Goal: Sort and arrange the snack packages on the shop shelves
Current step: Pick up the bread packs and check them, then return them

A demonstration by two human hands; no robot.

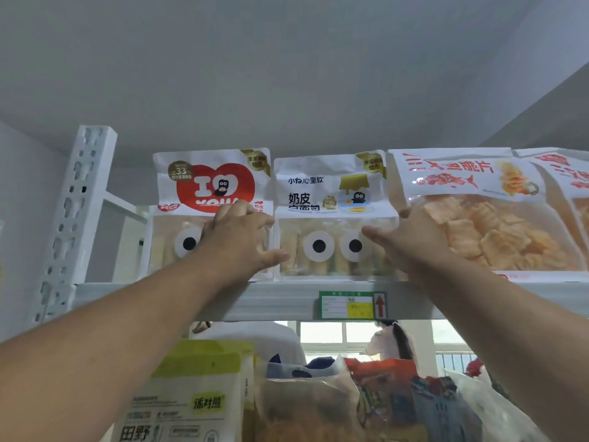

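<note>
Under a grey ceiling, the top shelf point(287, 298) carries upright bags. Our left hand point(237, 239) rests loosely spread on the red-heart bread bag point(210, 186); our right hand point(411, 240), fingers straight, presses the milk-skin bread bag point(322, 218) at 12 o'clock. We should square it gently between neighbours. At 3 o'clock, the crisp-chip bag point(497, 231) shows orange chips.

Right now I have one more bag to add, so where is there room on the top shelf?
Only at the left end, between the slotted upright and the red-heart bag. Rightward, the yellow-label bag and crisps bags stand edge to edge.
</note>
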